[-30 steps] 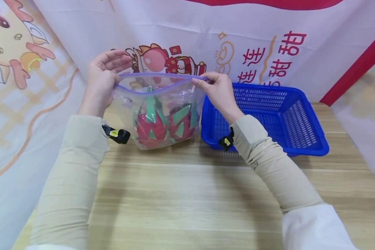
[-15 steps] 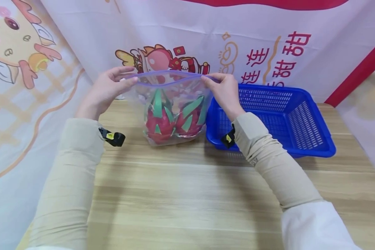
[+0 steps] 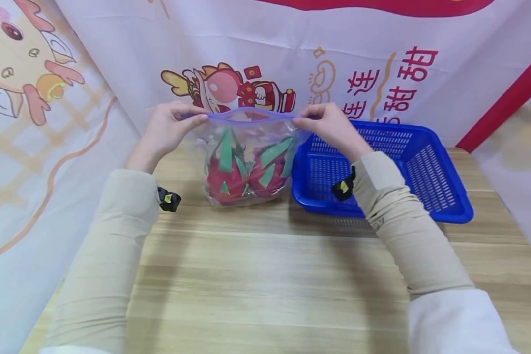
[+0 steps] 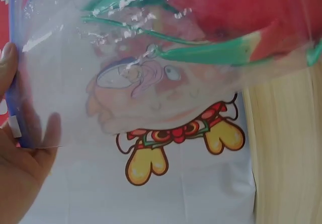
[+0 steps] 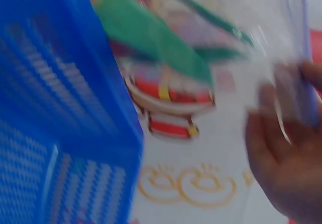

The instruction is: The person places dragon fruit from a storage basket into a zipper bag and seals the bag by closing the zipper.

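A clear zip bag [image 3: 252, 129] with a purple zip edge stands on the wooden table, its top edge stretched between both hands. Inside it sit two dragon fruits, the left dragon fruit [image 3: 225, 179] upright and the right dragon fruit [image 3: 265, 177] leaning, both red with green leaf tips. My left hand [image 3: 170, 128] pinches the bag's left top corner between thumb and fingers. At the right top corner my right hand [image 3: 329, 125] pinches the zip edge. In the left wrist view the bag's blue-purple zip strip [image 4: 15, 83] runs past the thumb.
A blue plastic basket [image 3: 462, 209] stands just right of the bag, with the right wrist above its left part. Behind the table hangs a printed white cloth [image 3: 256, 29]. Another printed cloth [image 3: 35, 162] rises along the left side. Wooden tabletop [image 3: 265, 285] stretches out in front.
My left hand has lowered and moved right, going from spread fingers to pinching the bag's corner. My right hand has shifted right along the zip edge to the corner.
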{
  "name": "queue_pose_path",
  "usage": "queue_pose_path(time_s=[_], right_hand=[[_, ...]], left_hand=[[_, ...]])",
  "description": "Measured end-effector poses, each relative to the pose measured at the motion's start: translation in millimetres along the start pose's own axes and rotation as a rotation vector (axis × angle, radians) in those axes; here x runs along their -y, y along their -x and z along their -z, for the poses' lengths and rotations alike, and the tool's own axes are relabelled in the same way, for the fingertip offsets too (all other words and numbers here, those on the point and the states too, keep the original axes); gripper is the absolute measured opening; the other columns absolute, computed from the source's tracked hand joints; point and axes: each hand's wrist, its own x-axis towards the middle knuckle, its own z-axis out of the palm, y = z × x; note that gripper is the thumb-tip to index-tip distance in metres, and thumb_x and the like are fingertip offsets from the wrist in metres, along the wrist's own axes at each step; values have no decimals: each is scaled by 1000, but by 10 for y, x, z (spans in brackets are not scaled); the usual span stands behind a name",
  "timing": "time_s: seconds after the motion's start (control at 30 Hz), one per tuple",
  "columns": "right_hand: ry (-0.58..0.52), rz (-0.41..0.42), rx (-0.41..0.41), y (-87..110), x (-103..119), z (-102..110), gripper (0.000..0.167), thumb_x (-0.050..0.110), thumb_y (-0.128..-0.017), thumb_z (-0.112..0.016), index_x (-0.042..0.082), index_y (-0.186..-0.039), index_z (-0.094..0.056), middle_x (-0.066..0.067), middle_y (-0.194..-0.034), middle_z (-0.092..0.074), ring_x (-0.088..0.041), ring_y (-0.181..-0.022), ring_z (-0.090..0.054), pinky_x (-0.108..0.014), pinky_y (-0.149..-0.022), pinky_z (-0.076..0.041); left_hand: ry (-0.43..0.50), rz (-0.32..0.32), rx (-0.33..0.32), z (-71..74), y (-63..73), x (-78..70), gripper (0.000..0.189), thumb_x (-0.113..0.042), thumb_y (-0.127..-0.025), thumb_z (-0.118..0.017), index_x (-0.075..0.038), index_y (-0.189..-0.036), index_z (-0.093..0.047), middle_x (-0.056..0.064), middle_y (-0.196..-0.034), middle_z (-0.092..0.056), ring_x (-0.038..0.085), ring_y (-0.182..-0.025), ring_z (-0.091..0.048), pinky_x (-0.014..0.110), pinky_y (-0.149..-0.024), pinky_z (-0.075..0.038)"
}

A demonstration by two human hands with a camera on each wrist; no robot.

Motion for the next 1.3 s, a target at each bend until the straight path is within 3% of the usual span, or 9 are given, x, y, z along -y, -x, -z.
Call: queue_pose_path(time_s=[0.13,0.23,0.37,0.5,0.63,0.77,0.97,1.13,1.3], right_hand=[[178,65,147,29,20,162,28,27,-91,-62,4,-107,-66,-7,-99,-67,-19,-92,-56,-31,-86,-43],[315,111,180,43,82,170,36,27,-89,-65,5,-118,-62,-12,-110,-66,-23,-99,-58,-38,-92,-46],[570,197,126,53,213,36,64,38,-85,-69,8,-137,-49,-15,-136,-54,-31,-125,-51,-47,-108,-39],[724,359,41,56,360,-189,85,48,-79,-73,6,-145,-39,-16,-153,-35,-34,-141,-33,-49,-119,-25],[669,489,44,32,537,-405,86,49,-78,-74,6,-144,-40,-14,-156,-31,-30,-145,-28,-42,-122,-20],[638,534,79,-17,681,-534,55,40,-84,-70,6,-127,-58,-12,-150,-41,-27,-142,-34,-37,-120,-26],[539,455,160,-84,727,-607,23,28,-95,-57,9,-107,-64,-5,-106,-67,-17,-89,-59,-31,-85,-49],[398,399,168,-117,681,-598,24,28,-95,-57,12,-111,-67,-3,-100,-70,-15,-82,-59,-29,-77,-49],[283,279,186,-151,633,-540,35,28,-94,-59,15,-126,-63,-3,-120,-68,-13,-104,-64,-30,-92,-52]], left_hand=[[8,-109,-33,-91,1,-56,22,-18,-91,-63,-2,-103,-72,-9,-88,-58,-2,-86,-48,19,-79,-39],[-10,-178,-47,-138,5,-93,18,-13,-91,-62,1,-100,-72,-2,-87,-59,-3,-83,-44,21,-78,-36],[-41,-230,-49,-160,22,-109,17,-11,-91,-62,2,-98,-71,15,-92,-61,-6,-82,-42,22,-78,-34],[-50,-256,-39,-168,29,-100,17,-10,-91,-62,3,-97,-71,17,-92,-60,-7,-82,-41,23,-77,-33],[-55,-265,-28,-176,42,-120,16,-9,-90,-63,3,-97,-71,13,-90,-59,-5,-83,-40,23,-77,-32],[-64,-289,-25,-179,54,-163,17,-9,-89,-64,3,-97,-71,0,-84,-55,-4,-81,-39,21,-76,-32],[29,-257,-22,-161,73,-182,19,-11,-86,-68,2,-99,-73,-19,-76,-50,1,-73,-42,19,-65,-32],[89,-111,13,-75,71,-179,27,-18,-84,-72,-4,-107,-72,-23,-79,-59,3,-74,-49,17,-64,-38],[242,52,71,44,83,-109,31,-20,-86,-70,-10,-115,-68,-19,-86,-66,0,-76,-62,14,-71,-49]])
